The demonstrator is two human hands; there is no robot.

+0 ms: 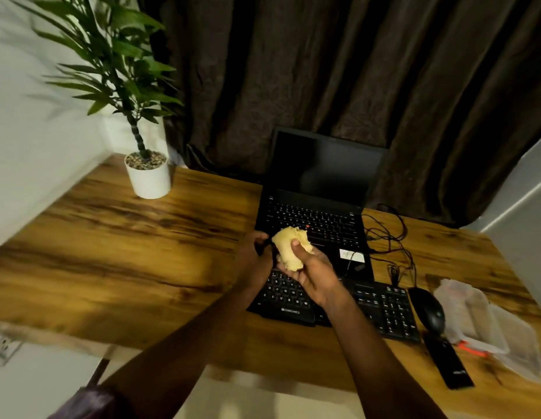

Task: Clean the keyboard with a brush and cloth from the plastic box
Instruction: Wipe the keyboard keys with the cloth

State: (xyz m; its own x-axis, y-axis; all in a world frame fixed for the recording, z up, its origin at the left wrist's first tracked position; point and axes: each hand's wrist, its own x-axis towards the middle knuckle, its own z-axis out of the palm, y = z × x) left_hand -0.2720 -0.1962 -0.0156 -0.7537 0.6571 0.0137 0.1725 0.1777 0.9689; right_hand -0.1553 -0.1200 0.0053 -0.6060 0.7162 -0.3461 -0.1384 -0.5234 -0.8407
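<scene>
A black keyboard (384, 309) lies on the wooden desk in front of an open laptop. Above its left half, my right hand (311, 273) is shut on a crumpled yellow cloth (288, 246), thumb pressed on top. My left hand (252, 261) is just left of the cloth with its fingers curled, and something dark shows between them; I cannot tell what it is. The clear plastic box (486, 325) stands open at the desk's right edge, with a small orange item (471, 349) at its near side. My arms hide the keyboard's middle.
The black laptop (317, 219) has a dark screen, and cables (390, 237) trail off to its right. A black mouse (429, 309) and a black remote (447, 364) lie between keyboard and box. A potted plant (148, 176) stands at the back left. A dark curtain hangs behind.
</scene>
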